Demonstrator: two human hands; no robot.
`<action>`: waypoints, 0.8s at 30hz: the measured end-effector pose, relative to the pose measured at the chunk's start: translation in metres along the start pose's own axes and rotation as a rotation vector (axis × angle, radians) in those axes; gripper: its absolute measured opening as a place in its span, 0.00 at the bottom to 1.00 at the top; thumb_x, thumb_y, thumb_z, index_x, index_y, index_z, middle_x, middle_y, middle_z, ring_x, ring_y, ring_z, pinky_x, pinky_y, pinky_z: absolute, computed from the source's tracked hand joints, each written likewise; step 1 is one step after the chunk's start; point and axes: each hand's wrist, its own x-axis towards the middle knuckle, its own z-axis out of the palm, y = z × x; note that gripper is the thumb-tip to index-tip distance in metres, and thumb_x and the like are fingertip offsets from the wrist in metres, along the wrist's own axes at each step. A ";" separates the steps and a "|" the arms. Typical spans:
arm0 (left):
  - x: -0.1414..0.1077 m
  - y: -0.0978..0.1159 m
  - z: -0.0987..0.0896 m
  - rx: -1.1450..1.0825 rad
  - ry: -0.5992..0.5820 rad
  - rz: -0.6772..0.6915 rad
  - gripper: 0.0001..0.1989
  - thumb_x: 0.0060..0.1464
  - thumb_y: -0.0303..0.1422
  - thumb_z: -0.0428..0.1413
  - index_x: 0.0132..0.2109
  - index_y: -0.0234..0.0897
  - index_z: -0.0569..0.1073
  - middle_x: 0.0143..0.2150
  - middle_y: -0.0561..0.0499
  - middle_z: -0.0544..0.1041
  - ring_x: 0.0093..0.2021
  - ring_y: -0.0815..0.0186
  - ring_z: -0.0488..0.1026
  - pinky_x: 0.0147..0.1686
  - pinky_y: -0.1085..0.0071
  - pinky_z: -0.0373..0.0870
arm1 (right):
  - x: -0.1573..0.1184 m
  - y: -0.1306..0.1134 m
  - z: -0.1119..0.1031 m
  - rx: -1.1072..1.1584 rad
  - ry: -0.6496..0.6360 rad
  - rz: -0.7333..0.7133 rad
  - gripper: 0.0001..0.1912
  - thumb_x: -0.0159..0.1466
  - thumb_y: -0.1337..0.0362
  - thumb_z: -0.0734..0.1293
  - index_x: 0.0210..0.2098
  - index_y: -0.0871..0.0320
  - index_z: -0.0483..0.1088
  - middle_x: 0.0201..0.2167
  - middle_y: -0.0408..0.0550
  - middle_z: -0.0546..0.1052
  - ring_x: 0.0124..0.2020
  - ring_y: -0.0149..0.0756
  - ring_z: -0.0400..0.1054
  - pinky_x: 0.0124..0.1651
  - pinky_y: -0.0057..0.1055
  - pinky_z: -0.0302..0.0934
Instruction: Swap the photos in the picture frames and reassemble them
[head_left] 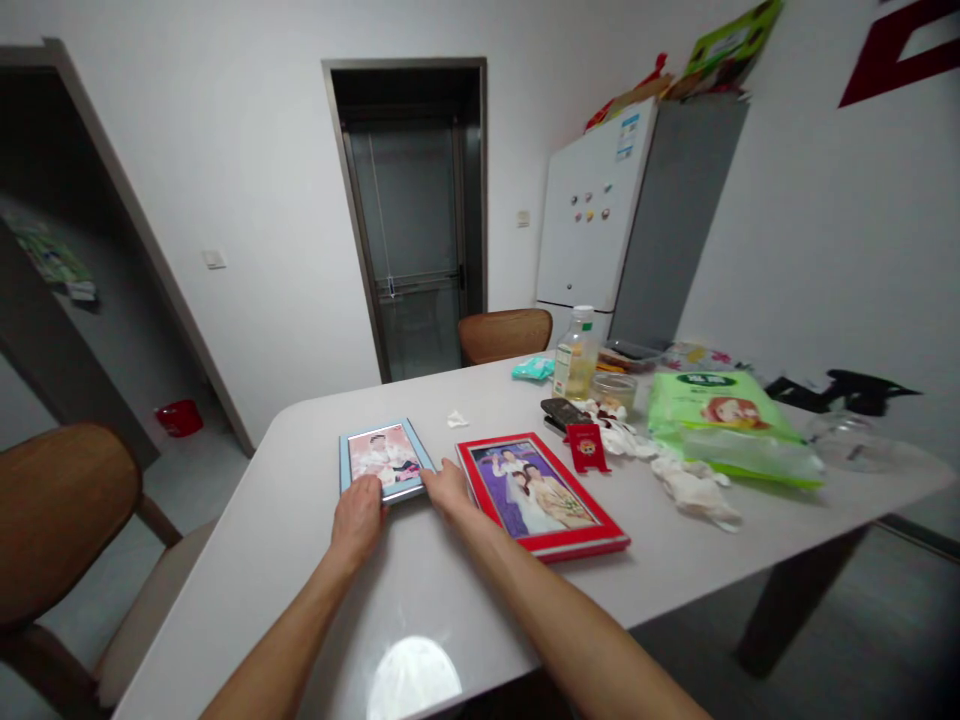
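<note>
A light-blue picture frame (382, 457) with a photo in it is at the left part of the white table. My left hand (361, 515) grips its near left corner, thumb over the front edge. At the near right corner, my right hand (445, 487) holds the same frame by its side. The fingers beneath the frame are hidden. Just right of my right hand, a larger red picture frame (536, 490) lies face up with a photo of people. A small red booklet or card (586, 448) sits against its far right side.
On the right stand a bottle of yellowish liquid (576, 358), a clear tub (613, 390), a green tissue pack (724, 415), crumpled tissues (696, 490), a dark wallet-like item (564, 414) and a spray bottle (855, 430). Wooden chairs (64, 500) flank the table (420, 600).
</note>
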 end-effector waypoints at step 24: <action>-0.137 0.012 -0.057 -1.440 0.007 -0.473 0.31 0.41 0.34 0.55 0.53 0.32 0.56 0.51 0.42 0.66 0.50 0.58 0.64 0.48 0.64 0.62 | -0.201 0.004 -0.013 -0.422 -0.198 -1.206 0.18 0.57 0.72 0.57 0.47 0.60 0.61 0.30 0.52 0.69 0.32 0.37 0.61 0.33 0.34 0.60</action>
